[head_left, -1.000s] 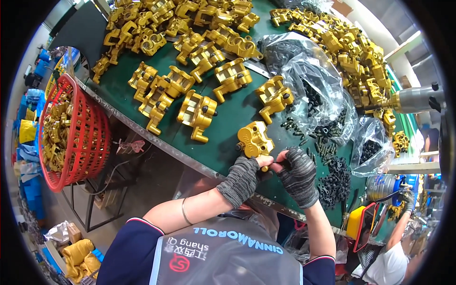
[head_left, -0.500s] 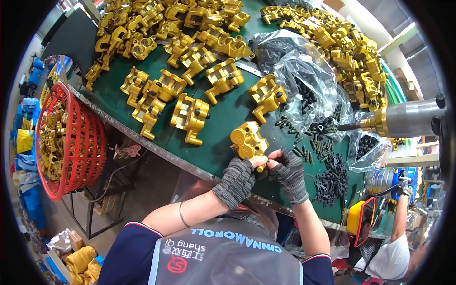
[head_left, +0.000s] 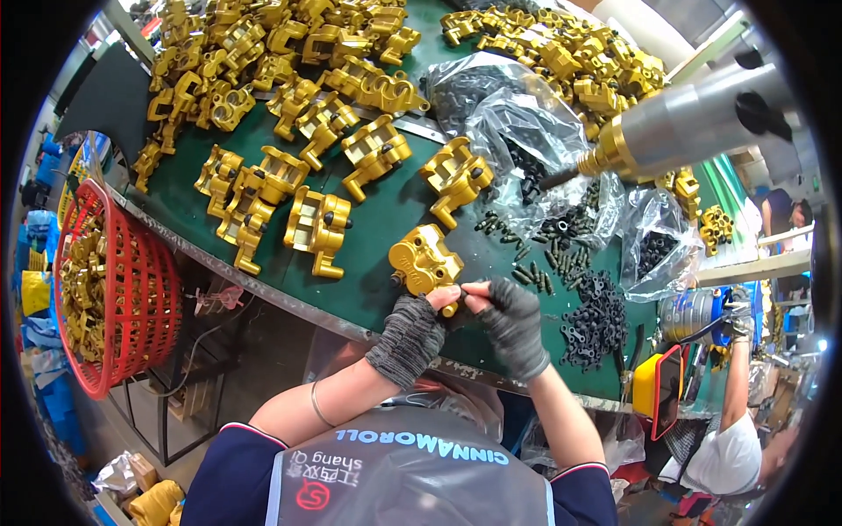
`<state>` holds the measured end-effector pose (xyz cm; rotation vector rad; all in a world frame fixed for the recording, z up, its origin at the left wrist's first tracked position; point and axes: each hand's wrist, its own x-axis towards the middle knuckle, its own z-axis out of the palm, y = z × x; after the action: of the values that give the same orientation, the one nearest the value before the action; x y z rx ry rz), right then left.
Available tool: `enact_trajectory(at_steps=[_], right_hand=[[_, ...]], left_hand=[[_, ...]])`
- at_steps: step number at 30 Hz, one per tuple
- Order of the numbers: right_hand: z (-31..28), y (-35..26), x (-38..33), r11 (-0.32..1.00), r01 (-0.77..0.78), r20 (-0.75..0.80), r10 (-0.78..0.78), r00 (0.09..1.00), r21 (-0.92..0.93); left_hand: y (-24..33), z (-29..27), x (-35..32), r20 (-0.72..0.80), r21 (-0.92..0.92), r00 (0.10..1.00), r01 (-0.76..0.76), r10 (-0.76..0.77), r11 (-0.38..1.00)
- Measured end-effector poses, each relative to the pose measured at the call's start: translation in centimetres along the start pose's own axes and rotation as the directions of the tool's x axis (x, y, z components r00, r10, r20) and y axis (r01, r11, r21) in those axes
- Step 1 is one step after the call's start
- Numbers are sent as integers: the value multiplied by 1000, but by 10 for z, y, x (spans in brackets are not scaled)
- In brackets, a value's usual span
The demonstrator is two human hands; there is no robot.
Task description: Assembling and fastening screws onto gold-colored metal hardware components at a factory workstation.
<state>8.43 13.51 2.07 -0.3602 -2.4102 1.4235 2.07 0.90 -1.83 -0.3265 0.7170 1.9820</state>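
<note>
A gold brake caliper (head_left: 424,259) rests at the near edge of the green bench, tilted, with raised lettering facing up. My left hand (head_left: 409,338), in a grey fingerless glove, is closed on its near end, thumb along the metal. Beside that thumb, the fingertips of my right hand (head_left: 514,323) are pinched together at the caliper's near corner. Something small and dark shows between them, too small to make out. To the right lie loose dark bleed screws (head_left: 561,266) and a pile of black looped rubber caps (head_left: 595,321). Several more calipers (head_left: 317,230) stand just beyond.
A grey power driver (head_left: 675,123) reaches in from the right above clear plastic bags (head_left: 535,114) of black parts. Gold calipers are heaped (head_left: 254,44) at the back. A red basket (head_left: 132,298) of them stands left. Another person's arm (head_left: 737,377) is at far right.
The whole view has shifted, so the bench sits further left. The driver has swung left and away, over the bags. Both hands stay at the caliper's near end.
</note>
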Motion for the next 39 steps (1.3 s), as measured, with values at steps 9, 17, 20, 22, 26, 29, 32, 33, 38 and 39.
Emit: enact_trajectory(at_steps=[9, 17, 20, 22, 26, 29, 32, 33, 38, 39], right_hand=[[-98, 51, 53, 674, -176, -160, 87, 983, -717], [-112, 60, 43, 533, -60, 92, 254, 963, -844], [-111, 53, 33, 660, 79, 149, 50, 988, -747], [-108, 44, 33, 640, 45, 114, 67, 991, -767], [-80, 21, 30, 759, -16, 84, 93, 992, -651], [-48, 4, 31, 948, -26, 124, 69, 990, -317], [-14, 10, 29, 995, -67, 162, 78, 984, -68], [-7, 11, 28, 996, -79, 134, 84, 987, -42], [15, 9, 30, 998, -47, 29, 48, 998, -31], [16, 9, 30, 998, -21, 3, 21, 1000, -53]], left_hand=[[65, 5, -20, 370, 927, 918, -374, 143, 3], [94, 2, -9, 661, 726, 616, -381, 429, -572], [93, 7, -10, 475, 863, 743, -288, 471, -416], [88, 17, -15, 2, 999, 945, 14, 327, -47], [89, 37, -9, -53, 985, 977, 17, 206, 171], [74, 26, 1, 218, 972, 936, -181, 276, -152], [68, 14, 3, 367, 921, 886, -303, 283, -244], [68, 10, 3, 380, 924, 876, -344, 297, -168], [53, 19, -17, 420, 906, 799, -394, 431, -152], [51, 21, -20, 418, 907, 800, -393, 432, -150]])
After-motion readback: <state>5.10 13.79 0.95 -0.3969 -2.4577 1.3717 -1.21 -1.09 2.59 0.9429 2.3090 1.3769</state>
